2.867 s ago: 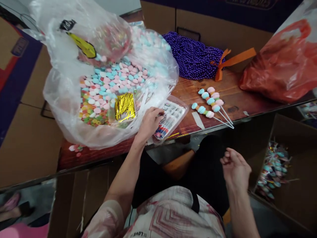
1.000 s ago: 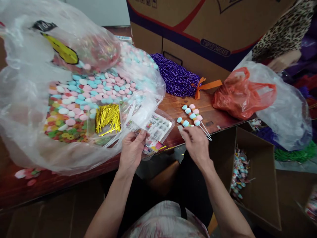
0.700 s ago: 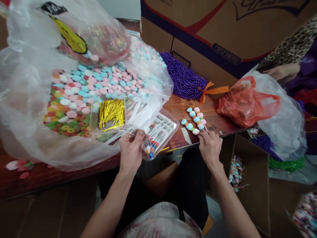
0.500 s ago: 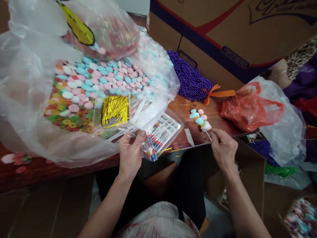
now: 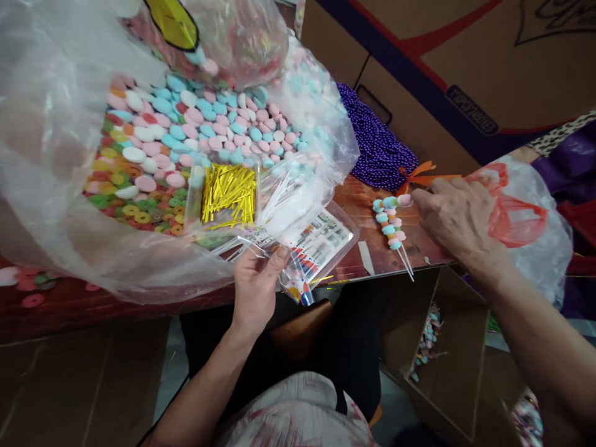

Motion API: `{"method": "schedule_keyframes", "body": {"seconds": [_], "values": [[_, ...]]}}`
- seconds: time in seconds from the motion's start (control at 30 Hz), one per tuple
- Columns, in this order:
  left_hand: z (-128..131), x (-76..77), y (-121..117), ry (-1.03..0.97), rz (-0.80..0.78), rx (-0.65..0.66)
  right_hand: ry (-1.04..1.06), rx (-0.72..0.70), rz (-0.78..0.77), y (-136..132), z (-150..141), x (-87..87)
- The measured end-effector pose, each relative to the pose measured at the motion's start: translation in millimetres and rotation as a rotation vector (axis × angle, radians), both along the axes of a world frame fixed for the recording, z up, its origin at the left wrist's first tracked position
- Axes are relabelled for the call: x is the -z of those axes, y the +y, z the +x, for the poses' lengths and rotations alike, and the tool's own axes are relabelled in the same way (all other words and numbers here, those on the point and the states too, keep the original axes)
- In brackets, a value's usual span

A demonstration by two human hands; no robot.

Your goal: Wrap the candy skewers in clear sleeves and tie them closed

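My left hand [image 5: 258, 279] pinches a clear plastic bag [image 5: 293, 279] with a colourful print near its lower end. At the right, my right hand [image 5: 454, 217] reaches over the table, its fingers closed at the end of a candy skewer [image 5: 388, 202] with pink, blue and white pieces. Below that one, two more candy skewers [image 5: 391, 230] lie side by side, their white sticks pointing toward the table's front edge. Near my left hand lie a tray of gold twist ties [image 5: 228, 195] and a clear tray of printed bags [image 5: 328, 239].
A large plastic bag [image 5: 162, 273] spreads pastel candies [image 5: 209, 124] and gummy rings [image 5: 139, 214] at the left. Purple bead strings [image 5: 382, 146] lie before a big cardboard box [image 5: 419, 99]. A red bag [image 5: 521, 217] is at the right. Another person's leopard-print sleeve [image 5: 561, 133] shows behind it.
My right hand has moved up and right from the skewer sticks to the end of another skewer. The two lower skewers now lie free. My left hand still holds the clear bag.
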State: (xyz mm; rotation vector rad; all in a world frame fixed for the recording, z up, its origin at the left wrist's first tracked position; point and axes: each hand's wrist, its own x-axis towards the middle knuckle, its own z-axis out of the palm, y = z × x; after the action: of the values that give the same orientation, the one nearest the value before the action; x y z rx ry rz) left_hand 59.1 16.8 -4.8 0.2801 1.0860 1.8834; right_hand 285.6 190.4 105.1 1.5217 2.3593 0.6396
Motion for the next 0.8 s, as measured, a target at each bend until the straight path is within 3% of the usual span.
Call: {"method": "schedule_keyframes", "body": {"seconds": [0.13,0.27,0.5,0.8], "values": [[-0.8,1.6,-0.7,-0.016,-0.018,0.009,-0.051,-0.038,0.011,7.9,-5.8,-7.3],[-3.0,2.9,-0.7,-0.038,-0.018,0.009,-0.099,-0.029,-0.077,17.9,-11.4,-11.2],[-4.0,3.5,-1.0,-0.035,-0.002,0.022,-0.121,-0.103,-0.131,42.0,-11.5,-7.7],[-4.1,2.7,-0.7,-0.075,-0.007,0.026,-0.180,-0.021,-0.196,60.4,-28.1,-9.6]]}}
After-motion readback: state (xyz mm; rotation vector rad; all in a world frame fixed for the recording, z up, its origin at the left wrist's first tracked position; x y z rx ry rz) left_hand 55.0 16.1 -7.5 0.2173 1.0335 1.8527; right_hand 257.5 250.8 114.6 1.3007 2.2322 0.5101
